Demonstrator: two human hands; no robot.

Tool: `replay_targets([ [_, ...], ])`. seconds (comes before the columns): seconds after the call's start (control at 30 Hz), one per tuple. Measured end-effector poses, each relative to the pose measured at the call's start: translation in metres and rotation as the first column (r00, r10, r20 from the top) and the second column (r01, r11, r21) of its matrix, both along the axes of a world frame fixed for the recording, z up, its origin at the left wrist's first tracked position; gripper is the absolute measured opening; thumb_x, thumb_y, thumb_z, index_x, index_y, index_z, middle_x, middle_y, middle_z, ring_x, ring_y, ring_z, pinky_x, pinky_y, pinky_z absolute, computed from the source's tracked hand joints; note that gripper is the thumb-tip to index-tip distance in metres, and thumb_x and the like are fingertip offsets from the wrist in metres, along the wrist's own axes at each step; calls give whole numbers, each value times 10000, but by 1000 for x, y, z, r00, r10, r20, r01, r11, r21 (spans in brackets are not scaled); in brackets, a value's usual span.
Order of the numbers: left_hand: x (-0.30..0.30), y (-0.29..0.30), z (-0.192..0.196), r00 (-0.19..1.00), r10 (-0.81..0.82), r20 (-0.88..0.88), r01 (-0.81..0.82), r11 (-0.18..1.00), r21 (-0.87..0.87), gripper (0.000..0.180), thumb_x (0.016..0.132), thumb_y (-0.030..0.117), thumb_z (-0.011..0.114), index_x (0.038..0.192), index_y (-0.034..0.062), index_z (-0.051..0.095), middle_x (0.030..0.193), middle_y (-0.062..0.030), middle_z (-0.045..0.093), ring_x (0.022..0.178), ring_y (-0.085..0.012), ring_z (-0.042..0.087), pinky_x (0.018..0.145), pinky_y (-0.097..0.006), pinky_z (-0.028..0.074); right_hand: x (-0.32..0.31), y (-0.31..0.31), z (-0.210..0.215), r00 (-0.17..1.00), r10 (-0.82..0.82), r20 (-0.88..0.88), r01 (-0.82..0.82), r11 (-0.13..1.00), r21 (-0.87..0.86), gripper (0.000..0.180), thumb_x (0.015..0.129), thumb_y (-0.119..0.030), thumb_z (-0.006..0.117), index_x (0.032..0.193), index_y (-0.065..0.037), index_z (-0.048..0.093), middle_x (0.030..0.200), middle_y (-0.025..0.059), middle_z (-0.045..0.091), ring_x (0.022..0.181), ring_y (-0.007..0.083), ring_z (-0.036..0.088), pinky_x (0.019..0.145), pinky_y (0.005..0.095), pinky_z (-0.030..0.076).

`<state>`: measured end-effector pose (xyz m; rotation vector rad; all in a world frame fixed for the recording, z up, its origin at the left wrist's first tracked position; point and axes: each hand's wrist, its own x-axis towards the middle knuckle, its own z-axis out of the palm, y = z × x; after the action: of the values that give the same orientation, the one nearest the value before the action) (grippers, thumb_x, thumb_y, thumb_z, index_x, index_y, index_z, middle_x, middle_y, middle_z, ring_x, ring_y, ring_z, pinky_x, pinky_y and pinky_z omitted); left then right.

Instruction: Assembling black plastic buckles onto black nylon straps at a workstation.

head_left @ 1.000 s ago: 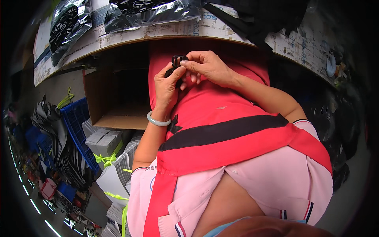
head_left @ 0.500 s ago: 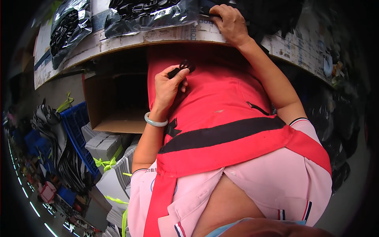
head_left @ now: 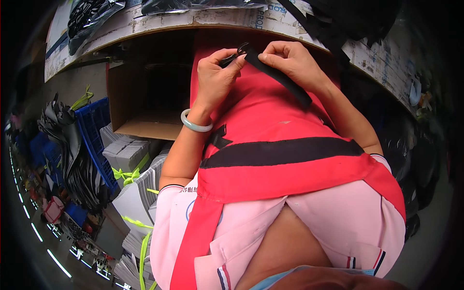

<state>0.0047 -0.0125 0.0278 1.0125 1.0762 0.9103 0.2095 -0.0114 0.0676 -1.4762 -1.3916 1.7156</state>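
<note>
My left hand [head_left: 216, 77] is closed around a small black plastic buckle [head_left: 243, 48], its loop poking out past the thumb. From the right, my right hand [head_left: 296, 64] pinches a flat black webbing strap [head_left: 282, 81] close to the buckle. One end of the strap meets the buckle, and the rest slants down over my red apron [head_left: 246, 104]. Whether the strap passes through the buckle's slot is too small to tell. Both hands are above my lap, just in front of the table edge.
Clear plastic bags of black parts [head_left: 89, 21] lie on the table [head_left: 382, 63]. More black straps [head_left: 343, 24] are heaped at its right. Beneath stands an open cardboard box [head_left: 147, 124]. Tied grey stacks [head_left: 126, 154] and a blue crate [head_left: 94, 137] are at my left.
My right hand has come back from the tabletop with a black strap and brought it to the buckle. My left hand has shifted slightly up and right, still holding the buckle.
</note>
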Motion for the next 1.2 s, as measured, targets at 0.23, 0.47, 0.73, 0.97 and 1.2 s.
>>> replay_targets([
  [0.23,-5,-2,-13,966,-3,-260,89,943,320,145,860,66,713,978,-15,686,706,31,578,614,-31,506,535,-186,399,-9,-1,-4,997,-67,34,66,998,23,211,893,-222,637,873,-15,672,694,-19,621,610,22,514,542,195,406],
  [0.47,-5,2,-10,907,79,-414,195,792,578,131,832,27,717,953,-14,686,730,-11,610,640,-71,541,563,-217,428,-12,-3,-12,979,-187,-81,184,982,-42,214,926,-223,631,947,-11,653,687,-13,603,582,36,531,529,186,420],
  [0.73,-4,0,-14,957,127,-259,38,834,551,159,803,1,727,957,-9,688,782,-87,640,640,-143,582,568,-225,440,-19,-5,-27,941,-186,-283,195,981,4,459,936,-232,643,1305,-14,480,717,23,617,564,59,566,506,181,447],
  [0.97,2,-5,-9,982,143,122,-131,986,-104,206,934,174,642,984,-22,683,706,-44,612,573,-92,549,508,-202,429,-15,5,-32,896,-257,-363,184,957,-224,317,947,-233,628,1172,-14,588,914,49,657,748,60,611,693,200,508],
  [1.2,9,8,0,952,131,277,-27,936,-350,240,960,193,595,997,-38,649,702,-89,626,550,-124,554,470,-224,439,-17,3,-20,974,-123,-190,212,783,585,113,882,-93,685,945,-2,659,865,1,596,726,65,538,673,208,458],
])
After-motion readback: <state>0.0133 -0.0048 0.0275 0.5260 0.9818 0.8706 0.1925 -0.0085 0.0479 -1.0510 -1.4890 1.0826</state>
